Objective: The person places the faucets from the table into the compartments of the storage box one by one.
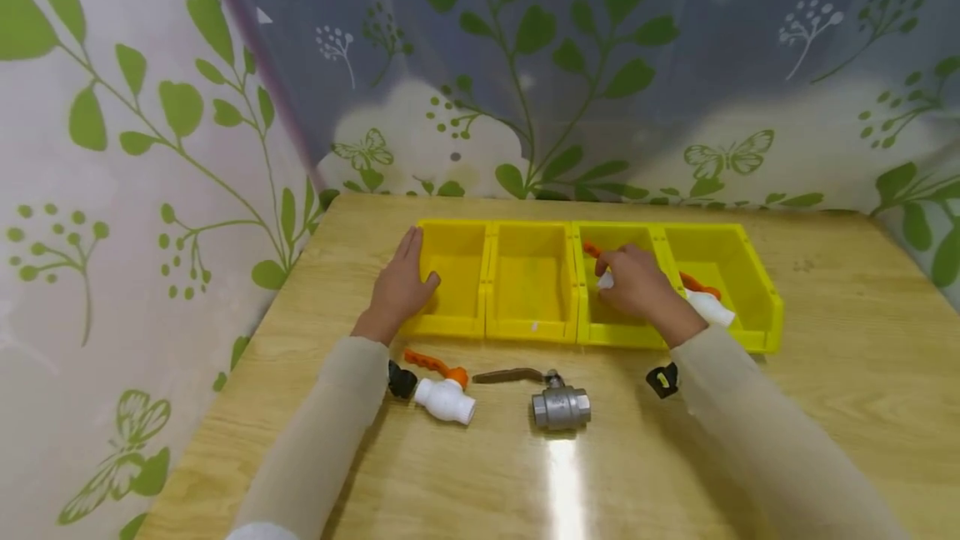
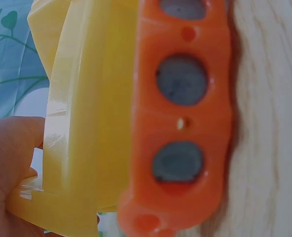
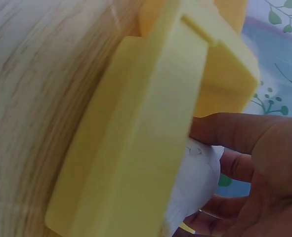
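A row of yellow bins [image 1: 531, 330] stands on the wooden table. My left hand [image 1: 400, 286] grips the side wall of the leftmost bin, fingers along the outside and thumb over the rim. Inside the third bin from the left, my right hand [image 1: 637, 282] holds a white plastic ball valve [image 3: 197, 173] with an orange handle [image 1: 592, 249]; the fingers hide most of it in the head view. Another white ball valve [image 1: 446, 401] with an orange lever [image 2: 183, 123] lies before the bins, near the left wrist. Beside it is a metal ball valve [image 1: 562, 408] with a long brown lever.
In the rightmost bin sits a white ball valve [image 1: 709, 307] with an orange handle, partly behind the right forearm. A patterned curtain [image 1: 525, 107] hangs behind the table [image 1: 840, 340], and another patterned covering [image 1: 135, 215] borders its left side.
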Demonstrator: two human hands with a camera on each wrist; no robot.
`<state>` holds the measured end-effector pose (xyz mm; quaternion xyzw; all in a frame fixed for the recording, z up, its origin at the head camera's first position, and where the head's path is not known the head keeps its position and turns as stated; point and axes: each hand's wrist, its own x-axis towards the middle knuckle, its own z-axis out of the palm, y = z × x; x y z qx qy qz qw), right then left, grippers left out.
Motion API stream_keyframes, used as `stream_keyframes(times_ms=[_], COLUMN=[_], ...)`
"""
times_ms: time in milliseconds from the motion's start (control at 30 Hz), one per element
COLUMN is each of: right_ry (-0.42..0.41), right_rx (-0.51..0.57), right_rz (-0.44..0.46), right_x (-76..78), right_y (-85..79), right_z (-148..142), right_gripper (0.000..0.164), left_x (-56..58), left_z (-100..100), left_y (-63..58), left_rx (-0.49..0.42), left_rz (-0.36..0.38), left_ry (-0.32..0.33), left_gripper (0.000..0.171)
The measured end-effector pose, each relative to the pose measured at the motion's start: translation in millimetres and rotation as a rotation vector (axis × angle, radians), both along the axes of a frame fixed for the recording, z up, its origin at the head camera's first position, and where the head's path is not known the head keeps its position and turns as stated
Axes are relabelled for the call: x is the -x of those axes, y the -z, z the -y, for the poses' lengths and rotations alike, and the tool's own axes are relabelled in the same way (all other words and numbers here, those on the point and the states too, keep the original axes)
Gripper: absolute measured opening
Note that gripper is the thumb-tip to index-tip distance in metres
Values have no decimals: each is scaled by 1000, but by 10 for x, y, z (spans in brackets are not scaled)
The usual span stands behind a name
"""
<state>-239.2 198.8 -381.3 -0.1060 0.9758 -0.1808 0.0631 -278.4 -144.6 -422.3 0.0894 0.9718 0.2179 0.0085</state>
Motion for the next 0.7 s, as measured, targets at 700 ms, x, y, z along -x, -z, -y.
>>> stream_keyframes(times_ms=[700], right_ry=[-22], right_rx=[-47], right_rz=[54], right_x=[76], right_y=[154], right_z=[9], right_gripper=[23], left_x=[-44], left_z=[-4], left_y=[-30], left_rx=[-24], left_rz=[-3], left_ry=[5], left_gripper=[79])
